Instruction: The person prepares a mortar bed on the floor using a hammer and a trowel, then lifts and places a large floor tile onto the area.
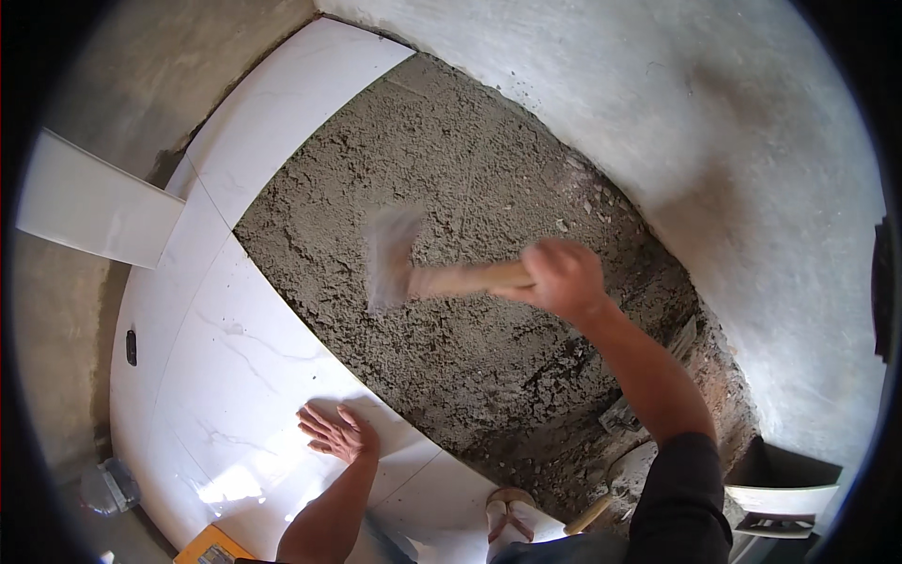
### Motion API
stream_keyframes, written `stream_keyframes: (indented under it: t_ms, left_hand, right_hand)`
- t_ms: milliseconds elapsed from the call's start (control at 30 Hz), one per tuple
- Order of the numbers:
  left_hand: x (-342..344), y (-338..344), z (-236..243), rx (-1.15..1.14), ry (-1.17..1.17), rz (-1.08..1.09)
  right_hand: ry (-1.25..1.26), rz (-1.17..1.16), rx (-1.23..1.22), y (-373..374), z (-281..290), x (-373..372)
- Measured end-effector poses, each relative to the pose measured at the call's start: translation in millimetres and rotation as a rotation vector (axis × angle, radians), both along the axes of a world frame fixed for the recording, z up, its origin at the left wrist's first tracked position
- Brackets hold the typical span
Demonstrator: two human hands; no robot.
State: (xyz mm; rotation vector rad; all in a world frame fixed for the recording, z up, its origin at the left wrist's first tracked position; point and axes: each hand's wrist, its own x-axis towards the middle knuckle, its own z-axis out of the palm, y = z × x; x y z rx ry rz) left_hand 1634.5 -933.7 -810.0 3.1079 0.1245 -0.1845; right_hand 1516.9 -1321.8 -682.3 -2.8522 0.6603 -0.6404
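Observation:
My right hand (566, 278) is closed round the wooden handle of a mallet (390, 258). Its pale grey head is smeared by motion and hangs over the rough grey mortar bed (451, 169); I cannot tell whether it touches the mortar. My left hand (340, 434) lies flat with fingers spread on a large white marbled floor tile (254, 357), near the edge where the tiles meet the mortar.
A white tile piece (99, 202) juts in from the left. A small black object (131, 348) lies on the tiles. An orange object (211, 545) and a clear plastic container (109, 489) are at lower left. A sandalled foot (509, 512) and a wooden handle (588, 516) are near me; concrete walls (752, 188) rise around.

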Motion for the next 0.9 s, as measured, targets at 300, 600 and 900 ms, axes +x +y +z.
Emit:
stream_keyframes:
  t_ms: [300,600,900]
  left_hand:
    - [-1.4,-0.6,-1.9,-0.046,-0.07,-0.022]
    - [-9.4,-7.2,-5.5,-0.064,-0.004,-0.016]
    - [0.3,7.8,-4.0,0.017,-0.041,-0.016]
  right_hand:
    - [0.219,-0.498,-0.061,-60.4,-45.0,-33.0]
    - [0.472,-0.673,0.104,-123.0,-23.0,-61.6]
    - [0.13,0.05,-0.036,-31.9,-11.9,10.2]
